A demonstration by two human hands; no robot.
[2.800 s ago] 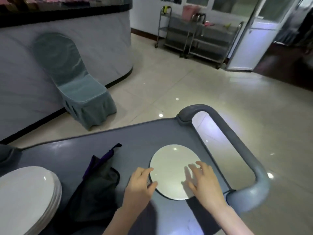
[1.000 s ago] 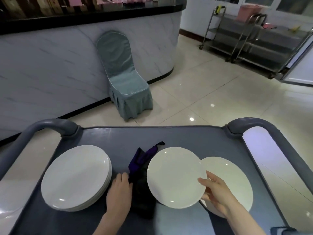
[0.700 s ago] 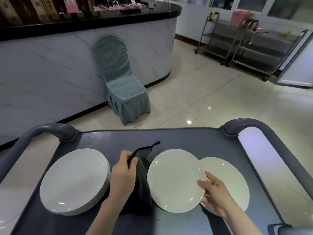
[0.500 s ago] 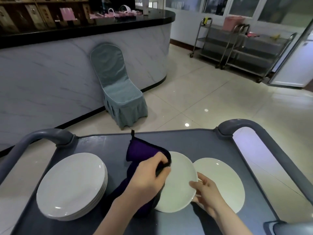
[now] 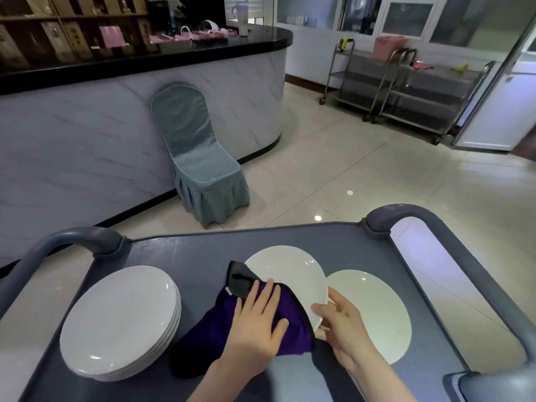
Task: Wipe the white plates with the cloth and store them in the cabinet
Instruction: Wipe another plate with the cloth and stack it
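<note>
Since half a second ago the left hand (image 5: pixel 255 320) has gone from bunching the cloth (image 5: pixel 278 329) at the plate's far edge to lying flat on it, fingers spread open, palm pressing the purple cloth down onto the near left part of the held plate (image 5: pixel 290 274). Cloth drapes off the plate's left edge toward the cart top; one dark corner folds up past the fingertips. Right hand (image 5: pixel 339 323) grips the plate's right rim, thumb on the upper face, other fingers curled under. Plate sits tilted, raised off the cart (image 5: pixel 188 250), overlapping the edge of a second single plate (image 5: pixel 374 314) lying flat on the right. Stack of plates (image 5: pixel 119 320) on the cart's left side, just beside the cloth's hanging end. Covered chair (image 5: pixel 200 161) against the marble counter (image 5: pixel 87 134) beyond; metal trolleys (image 5: pixel 406 91) far right
</note>
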